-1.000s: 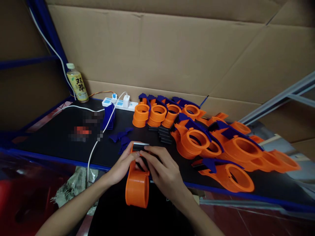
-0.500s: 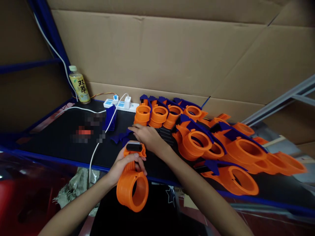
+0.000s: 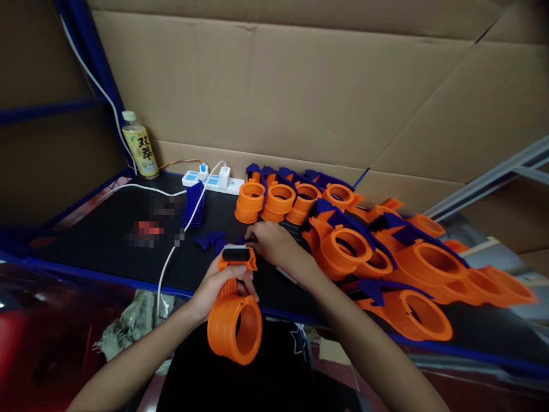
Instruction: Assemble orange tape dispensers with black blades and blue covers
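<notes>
My left hand [image 3: 218,284] grips an orange tape dispenser [image 3: 221,329] by its handle, with the ring hanging down towards me. At its upper end sits a black roller [image 3: 235,255], and a pale serrated strip [image 3: 235,247] shows just behind it. Just right of that end is my right hand [image 3: 271,243], its fingers bent and pinched together. Whatever lies between those fingertips is too small or hidden to make out. On the table behind the dispenser lie loose dark blue plastic pieces [image 3: 209,239].
Several orange dispensers with blue flaps [image 3: 343,246] crowd the table's right side. Farther back are a white power strip [image 3: 235,186], a stack of blue parts [image 3: 194,206] and a drink bottle [image 3: 141,149]. A white cable [image 3: 169,257] hangs over the front edge.
My right hand has moved right from above the loose blue pieces to beside the dispenser's upper end. The serrated strip now shows behind the roller. My left hand keeps its grip.
</notes>
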`<state>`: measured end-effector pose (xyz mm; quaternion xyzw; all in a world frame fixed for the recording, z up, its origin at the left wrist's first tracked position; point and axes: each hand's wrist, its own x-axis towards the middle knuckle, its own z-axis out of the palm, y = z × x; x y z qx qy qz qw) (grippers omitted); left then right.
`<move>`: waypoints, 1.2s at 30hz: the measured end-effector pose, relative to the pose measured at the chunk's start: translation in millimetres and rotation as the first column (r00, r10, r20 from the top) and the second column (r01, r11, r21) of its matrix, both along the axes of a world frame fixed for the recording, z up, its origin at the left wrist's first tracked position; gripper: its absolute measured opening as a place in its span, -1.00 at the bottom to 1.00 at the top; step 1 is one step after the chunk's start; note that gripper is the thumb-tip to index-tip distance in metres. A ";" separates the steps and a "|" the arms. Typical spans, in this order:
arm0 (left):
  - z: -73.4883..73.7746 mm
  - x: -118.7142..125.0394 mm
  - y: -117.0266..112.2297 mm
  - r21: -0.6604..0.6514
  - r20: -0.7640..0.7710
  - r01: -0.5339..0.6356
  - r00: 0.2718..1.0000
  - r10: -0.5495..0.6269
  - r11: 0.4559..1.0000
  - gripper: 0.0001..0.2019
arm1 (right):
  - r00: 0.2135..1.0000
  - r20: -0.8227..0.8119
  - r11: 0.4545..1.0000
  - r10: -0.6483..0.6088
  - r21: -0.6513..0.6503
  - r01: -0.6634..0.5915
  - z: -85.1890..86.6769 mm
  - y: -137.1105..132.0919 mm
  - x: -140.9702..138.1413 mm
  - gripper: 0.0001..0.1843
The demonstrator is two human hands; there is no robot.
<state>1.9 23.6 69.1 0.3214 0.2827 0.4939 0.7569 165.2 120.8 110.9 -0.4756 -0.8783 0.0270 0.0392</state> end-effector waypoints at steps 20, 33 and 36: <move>1.4 0.0 2.8 -0.037 -0.017 -0.017 1.000 0.016 0.999 -0.73 | 0.746 -0.664 0.998 -0.059 -0.060 0.026 31.0 -63.2 34.7 -0.60; 1.9 0.4 2.6 -0.037 -0.037 -0.005 0.999 0.004 0.999 -0.72 | 0.733 -0.680 1.000 -0.017 0.007 0.030 29.7 -78.8 31.9 -0.65; 0.7 0.5 2.8 -0.028 -0.035 0.002 0.999 -0.003 1.000 -0.71 | 0.718 -0.696 0.999 -0.013 0.016 0.034 27.9 -80.7 31.4 -0.66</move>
